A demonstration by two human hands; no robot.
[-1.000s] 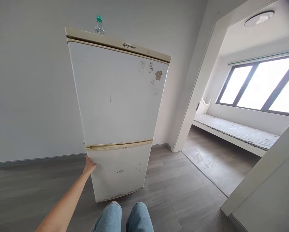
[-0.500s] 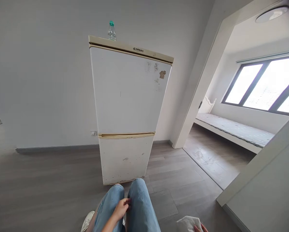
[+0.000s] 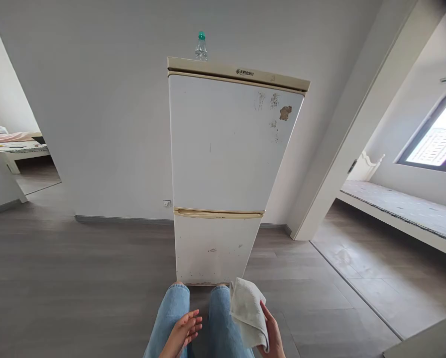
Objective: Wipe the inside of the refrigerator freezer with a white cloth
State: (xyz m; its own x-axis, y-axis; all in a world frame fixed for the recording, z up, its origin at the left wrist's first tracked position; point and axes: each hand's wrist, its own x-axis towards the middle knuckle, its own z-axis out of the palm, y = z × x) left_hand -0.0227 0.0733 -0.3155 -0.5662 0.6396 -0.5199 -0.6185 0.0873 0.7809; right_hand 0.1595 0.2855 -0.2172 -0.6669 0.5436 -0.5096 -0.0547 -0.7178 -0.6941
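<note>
My right hand grips a pale grey cloth, which hangs folded beside my right knee. Over my lap, my left hand is empty, its fingers apart and slightly curled. Both knees, in blue jeans, point at a white two-door fridge with beige trim. Brown stains and a peeled patch mark the upper right of its top door. The lower door shows scuffs and small specks. Both doors are closed. A clear bottle with a green cap stands on top of the fridge.
A wall socket sits left of the fridge on the grey wall. To the right, a doorway leads to a room with a bed and a window. Another bed shows through an opening at far left. The floor is grey-brown wood.
The view has turned left, so the fridge appears farther right. My right hand has brought the cloth up and inward near my knee. My left hand's fingers have spread.
</note>
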